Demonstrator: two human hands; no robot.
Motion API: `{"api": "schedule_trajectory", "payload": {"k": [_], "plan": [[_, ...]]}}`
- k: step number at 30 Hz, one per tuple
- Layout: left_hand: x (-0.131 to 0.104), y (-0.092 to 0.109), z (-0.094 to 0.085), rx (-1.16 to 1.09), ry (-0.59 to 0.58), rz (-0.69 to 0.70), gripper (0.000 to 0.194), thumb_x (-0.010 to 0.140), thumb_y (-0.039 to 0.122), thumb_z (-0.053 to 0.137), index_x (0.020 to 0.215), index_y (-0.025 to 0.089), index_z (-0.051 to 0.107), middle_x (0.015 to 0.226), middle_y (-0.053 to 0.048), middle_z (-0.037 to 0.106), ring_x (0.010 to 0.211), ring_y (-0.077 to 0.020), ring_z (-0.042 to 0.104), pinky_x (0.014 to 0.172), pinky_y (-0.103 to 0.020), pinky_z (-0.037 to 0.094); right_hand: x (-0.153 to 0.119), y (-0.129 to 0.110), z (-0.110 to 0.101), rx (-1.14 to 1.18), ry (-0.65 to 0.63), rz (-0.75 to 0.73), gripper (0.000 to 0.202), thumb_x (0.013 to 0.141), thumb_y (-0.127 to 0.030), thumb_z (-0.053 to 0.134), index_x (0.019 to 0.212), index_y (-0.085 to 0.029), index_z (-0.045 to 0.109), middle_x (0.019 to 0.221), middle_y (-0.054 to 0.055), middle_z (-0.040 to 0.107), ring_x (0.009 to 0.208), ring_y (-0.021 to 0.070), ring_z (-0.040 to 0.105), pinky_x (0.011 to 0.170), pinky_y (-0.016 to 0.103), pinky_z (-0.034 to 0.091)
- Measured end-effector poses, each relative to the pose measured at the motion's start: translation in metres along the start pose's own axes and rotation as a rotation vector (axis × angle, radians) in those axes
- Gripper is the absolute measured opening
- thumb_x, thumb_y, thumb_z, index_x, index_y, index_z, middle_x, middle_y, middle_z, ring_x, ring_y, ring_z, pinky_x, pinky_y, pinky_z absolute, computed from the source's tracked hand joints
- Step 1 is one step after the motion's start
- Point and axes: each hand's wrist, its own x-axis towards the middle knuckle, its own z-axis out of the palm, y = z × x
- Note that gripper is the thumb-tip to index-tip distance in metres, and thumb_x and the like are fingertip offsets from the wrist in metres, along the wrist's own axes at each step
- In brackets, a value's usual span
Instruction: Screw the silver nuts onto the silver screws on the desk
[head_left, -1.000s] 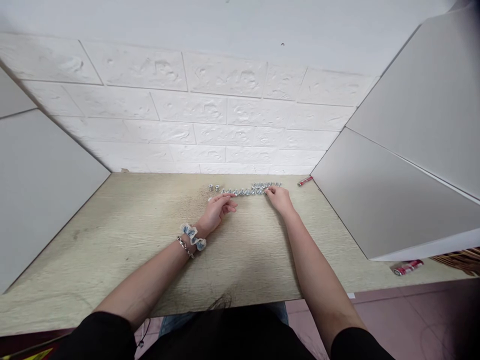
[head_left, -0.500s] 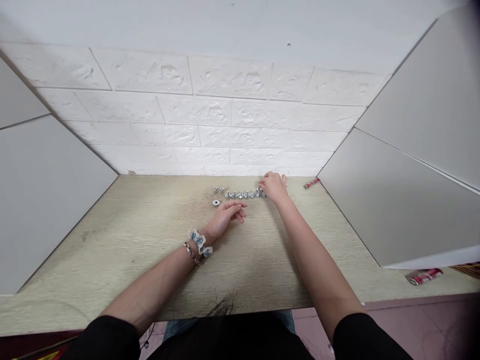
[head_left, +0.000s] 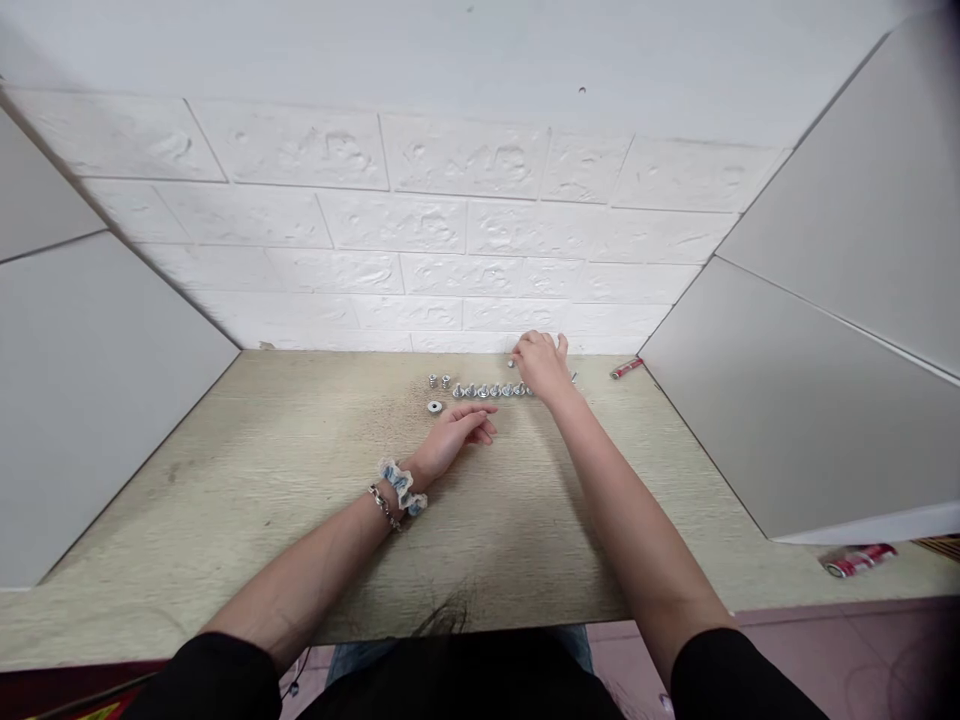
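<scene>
My right hand (head_left: 541,366) is near the back wall, its fingertips pinched on a small metal piece (head_left: 511,364), too small to name exactly. Just below it runs a row of silver screws (head_left: 495,391), heads down on washer-like bases, with the right end hidden by the hand. A bit of metal (head_left: 574,378) shows beyond the wrist. My left hand (head_left: 459,432) rests on the table in front of the row, fingers loosely apart and holding nothing. Close to it lie a round washer (head_left: 434,407) and two small threaded fittings (head_left: 439,381).
The wooden table (head_left: 300,480) meets a white brick-pattern wall (head_left: 427,225). Grey panels (head_left: 112,400) stand at both sides. A red battery (head_left: 627,368) lies by the right panel, and another red battery (head_left: 859,560) lies near the front right edge.
My right hand has risen slightly from the row towards the wall, with the small metal piece at its fingertips. The left hand has stayed in place.
</scene>
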Motion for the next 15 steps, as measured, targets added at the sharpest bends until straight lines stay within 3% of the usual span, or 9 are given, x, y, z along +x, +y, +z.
{"api": "schedule_trajectory", "payload": {"k": [2, 5, 7, 9, 12, 15], "plan": [[0.001, -0.001, 0.001, 0.037, 0.059, 0.020, 0.036, 0.073, 0.030, 0.060, 0.106, 0.014, 0.057, 0.069, 0.000, 0.061, 0.056, -0.0065, 0.052, 0.050, -0.018, 0.036, -0.004, -0.018, -0.016, 0.058, 0.011, -0.059, 0.018, 0.085, -0.021, 0.047, 0.087, -0.017, 0.064, 0.106, 0.008, 0.057, 0.104, 0.0236, 0.045, 0.099, 0.050, 0.023], [0.004, -0.002, 0.002, 0.038, 0.151, 0.094, 0.051, 0.072, 0.034, 0.063, 0.116, 0.018, 0.046, 0.068, 0.002, 0.059, 0.051, -0.0051, 0.047, 0.045, -0.017, 0.029, -0.013, -0.047, -0.034, 0.090, -0.129, -0.207, 0.018, 0.083, -0.020, 0.049, 0.078, -0.017, 0.065, 0.103, 0.009, 0.058, 0.099, 0.0239, 0.047, 0.090, 0.043, 0.033], [0.005, -0.004, 0.001, 0.030, 0.165, 0.143, 0.048, 0.071, 0.039, 0.063, 0.111, 0.018, 0.047, 0.064, 0.004, 0.057, 0.047, -0.0044, 0.043, 0.043, -0.017, 0.026, -0.020, -0.063, -0.041, 0.074, -0.191, -0.292, 0.018, 0.083, -0.018, 0.049, 0.076, -0.017, 0.065, 0.100, 0.010, 0.059, 0.096, 0.0235, 0.049, 0.086, 0.040, 0.036], [0.005, -0.005, 0.001, 0.057, 0.124, 0.164, 0.033, 0.074, 0.044, 0.059, 0.091, 0.016, 0.053, 0.059, 0.004, 0.054, 0.043, -0.0039, 0.039, 0.042, -0.018, 0.023, -0.025, -0.073, -0.044, 0.038, -0.237, -0.329, 0.018, 0.081, -0.013, 0.049, 0.076, -0.015, 0.065, 0.096, 0.011, 0.060, 0.094, 0.0229, 0.051, 0.079, 0.035, 0.039], [0.005, -0.007, -0.001, 0.142, 0.032, 0.138, 0.036, 0.078, 0.048, 0.052, 0.063, 0.015, 0.051, 0.051, 0.003, 0.050, 0.040, -0.0043, 0.036, 0.041, -0.020, 0.022, -0.025, -0.079, -0.041, -0.012, -0.372, -0.331, 0.021, 0.077, -0.006, 0.047, 0.071, -0.013, 0.066, 0.083, 0.011, 0.063, 0.079, 0.0187, 0.056, 0.064, 0.027, 0.040], [0.002, -0.007, -0.001, 0.230, -0.135, 0.015, 0.035, 0.076, 0.047, 0.055, 0.061, 0.015, 0.054, 0.051, 0.001, 0.053, 0.041, -0.0054, 0.039, 0.042, -0.021, 0.025, -0.014, -0.084, -0.029, 0.048, -0.456, -0.333, 0.019, 0.077, -0.009, 0.051, 0.067, -0.015, 0.066, 0.069, 0.006, 0.064, 0.061, 0.0137, 0.056, 0.058, 0.025, 0.039]]}}
